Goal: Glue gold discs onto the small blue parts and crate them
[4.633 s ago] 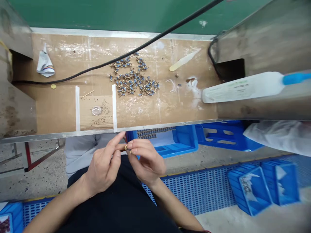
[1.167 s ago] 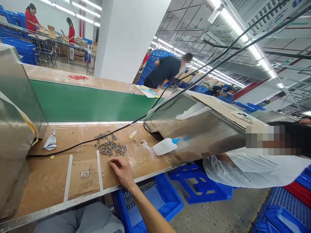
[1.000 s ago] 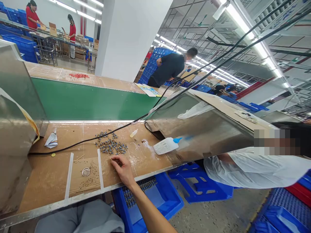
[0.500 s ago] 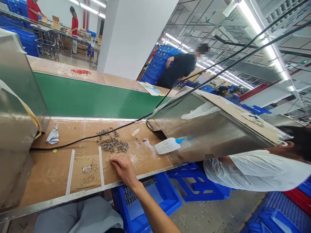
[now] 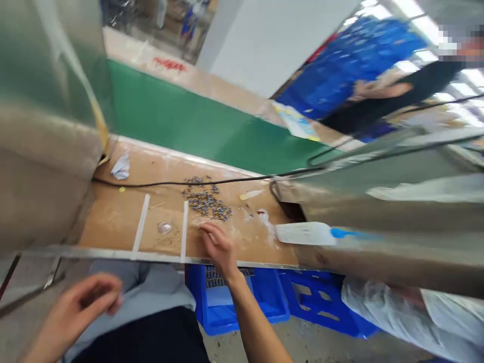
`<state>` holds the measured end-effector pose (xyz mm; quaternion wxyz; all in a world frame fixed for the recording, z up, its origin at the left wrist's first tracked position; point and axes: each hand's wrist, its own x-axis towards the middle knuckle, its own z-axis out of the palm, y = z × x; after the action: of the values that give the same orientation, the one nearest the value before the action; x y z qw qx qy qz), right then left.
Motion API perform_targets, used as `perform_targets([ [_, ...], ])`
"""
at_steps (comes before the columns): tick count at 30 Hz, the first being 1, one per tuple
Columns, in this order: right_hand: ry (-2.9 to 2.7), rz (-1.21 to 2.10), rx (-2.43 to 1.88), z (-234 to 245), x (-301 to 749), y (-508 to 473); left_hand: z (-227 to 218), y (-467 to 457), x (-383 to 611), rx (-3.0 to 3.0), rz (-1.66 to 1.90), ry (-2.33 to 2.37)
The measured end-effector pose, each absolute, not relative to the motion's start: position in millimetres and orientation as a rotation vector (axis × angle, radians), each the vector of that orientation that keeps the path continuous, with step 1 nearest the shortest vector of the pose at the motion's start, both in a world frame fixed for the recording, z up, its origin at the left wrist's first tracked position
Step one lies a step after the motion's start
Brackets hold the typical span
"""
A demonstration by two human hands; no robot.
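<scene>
My right hand (image 5: 218, 247) rests on the brown cardboard worktop (image 5: 113, 222), fingers curled toward a heap of small blue and brass parts (image 5: 206, 200). Whether it holds one I cannot make out. My left hand (image 5: 81, 307) hovers low over my lap, below the table's metal edge, blurred, with its fingers loosely bent. A small clear dish (image 5: 164, 227) lies between two white tape strips (image 5: 184, 229) left of my right hand.
A white glue bottle with a blue nozzle (image 5: 308, 233) lies at the right by a metal housing (image 5: 378, 201). A black cable (image 5: 159, 183) crosses the worktop. Blue crates (image 5: 242, 297) sit under the table. Another person's white sleeve (image 5: 408, 315) is at the right. The green conveyor (image 5: 196, 126) runs behind.
The view has swung down and left, blurring. My left hand has come into view at the bottom left. My right hand stays by the heap of parts.
</scene>
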<state>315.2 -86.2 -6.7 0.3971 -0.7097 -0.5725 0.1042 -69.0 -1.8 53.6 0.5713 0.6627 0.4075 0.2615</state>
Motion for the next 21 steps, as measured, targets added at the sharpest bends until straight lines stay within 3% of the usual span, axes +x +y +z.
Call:
perform_targets([
  [2,-1.426,0.2,-1.767,1.9,304.2,-85.5,40.2,-8.2,-49.5,1.3,0.531,0.985],
  [6,-1.502,0.108,-1.625,21.3,274.4,-75.9,7.1,2.6,-7.7,1.047,0.745,1.031],
  [11,-1.625,0.058,-1.553,25.5,251.7,-58.7,-19.1,6.8,6.5,1.224,0.857,1.035],
  [21,-1.694,0.058,-1.548,16.0,246.9,-42.5,-20.5,5.0,0.0,1.444,0.898,0.991],
])
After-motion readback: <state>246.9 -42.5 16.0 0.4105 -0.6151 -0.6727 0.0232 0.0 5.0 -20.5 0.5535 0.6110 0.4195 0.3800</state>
